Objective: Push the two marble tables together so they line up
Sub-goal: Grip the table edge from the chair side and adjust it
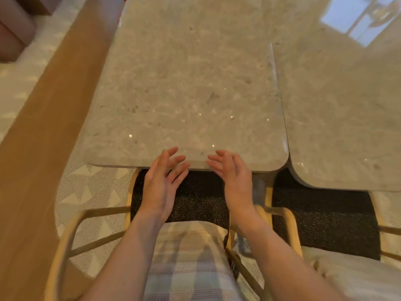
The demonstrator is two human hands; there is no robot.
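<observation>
Head view: your left hand and right hand are at the near edge of the left marble tabletop. The fingers are spread and relaxed, grasping nothing; contact with the edge cannot be told. The right marble tabletop lies alongside, with a thin seam between the two slabs. Its near edge sits nearer to you than the left one's, so the two are out of line. A dark-seated chair stands below your hands, on a patterned rug.
</observation>
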